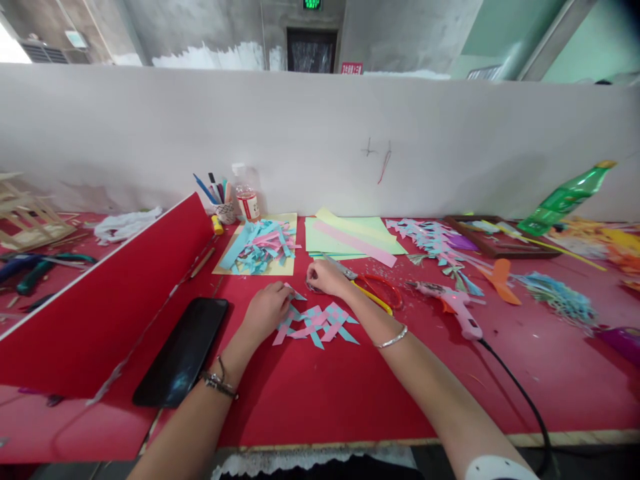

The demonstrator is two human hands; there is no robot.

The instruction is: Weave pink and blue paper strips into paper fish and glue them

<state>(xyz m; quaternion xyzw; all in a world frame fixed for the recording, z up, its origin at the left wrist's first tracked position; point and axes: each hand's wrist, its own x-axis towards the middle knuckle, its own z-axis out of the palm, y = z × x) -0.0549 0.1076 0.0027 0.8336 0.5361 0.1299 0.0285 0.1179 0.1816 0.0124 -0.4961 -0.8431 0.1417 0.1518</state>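
I see the left hand (pixel 270 305) pinching pink-and-blue paper (pixel 297 294); the right hand (pixel 325 275) curls near scissors (pixel 349 272), its grip unclear

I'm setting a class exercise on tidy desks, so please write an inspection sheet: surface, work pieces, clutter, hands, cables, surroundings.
Surface: red tabletop, small scraps scattered on it.
Work pieces: woven pink-and-blue paper; loose strips piled on a yellow sheet.
Clutter: phone, scissors, glue gun, green bottle.
Hands: left hand at the woven paper; right hand beside the scissors, grip unclear.
Cables: black cord from the glue gun, passing the table's near edge.
Surroundings: pale partition, exit sign beyond.
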